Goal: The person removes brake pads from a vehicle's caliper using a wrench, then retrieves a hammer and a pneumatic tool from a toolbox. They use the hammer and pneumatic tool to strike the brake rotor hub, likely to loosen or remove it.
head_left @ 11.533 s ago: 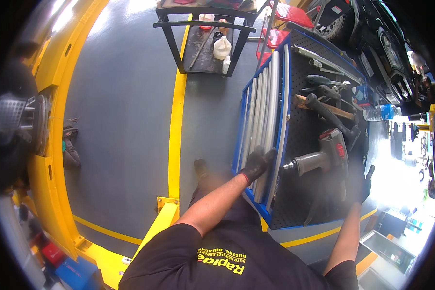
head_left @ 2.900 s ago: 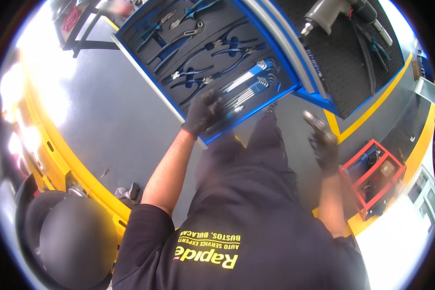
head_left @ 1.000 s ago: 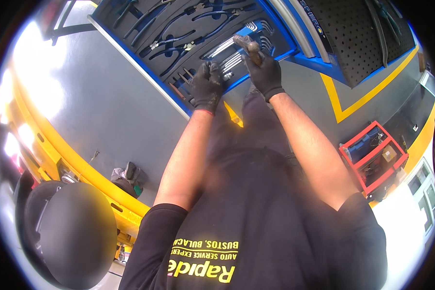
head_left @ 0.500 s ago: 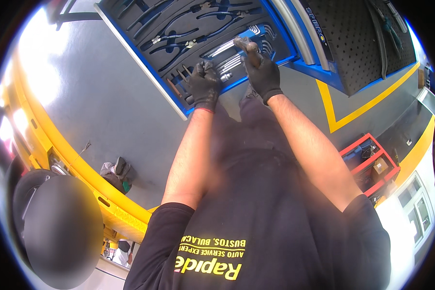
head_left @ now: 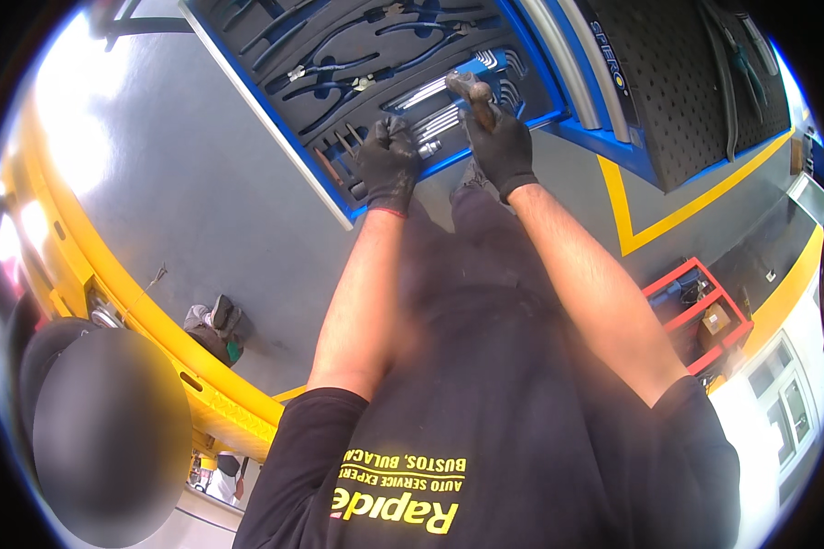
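Observation:
My right hand (head_left: 505, 154), in a black glove, is closed around a ball-peen hammer (head_left: 468, 88) with a worn metal head that sticks up above the fingers. Close beside it, my left hand (head_left: 387, 169), gloved too, is curled into a fist with its fingers upward; whatever may be inside cannot be made out. Both hands are over the near edge of an open blue tool drawer (head_left: 542, 102) with dark foam. Behind the hands lie silver hex keys (head_left: 439, 120) in a blue holder. Several dark-handled pliers (head_left: 339, 89) fill the foam farther back.
A blue cabinet with a black perforated top (head_left: 696, 101) stands at the right, with tools lying on it. A red cart (head_left: 700, 320) sits lower right. A yellow lift rail (head_left: 137, 311) curves along the left. Another person's shoe (head_left: 221, 311) shows beyond it.
The view has shifted slightly. Both hands keep nearly the same place and grip, and the hammer stays in my right hand.

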{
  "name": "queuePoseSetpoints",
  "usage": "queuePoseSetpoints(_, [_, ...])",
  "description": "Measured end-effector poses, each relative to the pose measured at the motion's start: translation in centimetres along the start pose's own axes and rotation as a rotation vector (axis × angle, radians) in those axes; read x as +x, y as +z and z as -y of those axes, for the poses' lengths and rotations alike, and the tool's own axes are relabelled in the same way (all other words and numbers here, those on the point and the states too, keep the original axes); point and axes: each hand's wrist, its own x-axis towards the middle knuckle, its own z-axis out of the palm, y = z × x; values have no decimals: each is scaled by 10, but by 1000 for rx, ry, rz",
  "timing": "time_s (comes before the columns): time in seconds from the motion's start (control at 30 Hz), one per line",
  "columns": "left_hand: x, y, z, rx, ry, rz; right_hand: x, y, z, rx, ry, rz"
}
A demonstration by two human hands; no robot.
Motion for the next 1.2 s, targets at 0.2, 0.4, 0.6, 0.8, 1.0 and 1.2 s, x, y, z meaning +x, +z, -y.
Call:
queuePoseSetpoints(0.2, [9, 6, 26, -213, -52, -18, 1, -3, 5, 10, 52, 88])
queuePoseSetpoints(0.4, [10, 1, 22, -225, -71, 21, 6, 6, 8, -13, 13, 188])
queuePoseSetpoints(0.6, [11, -2, 18, -297, -129, 27, -11, 23, 25, -41, 99, 279])
queuePoseSetpoints(0.8, [16, -10, 17, -479, -315, 186, -18, 29, 22, 91, 193, 208])
queuePoseSetpoints(1.0, [20, -17, 19, -1017, -611, 267, -14, 30, 20, 1, 154, 311])
queuePoseSetpoints(1.2, [36, -86, -3, -782, -405, 376, -34, 27, 27, 554, 444, 450])
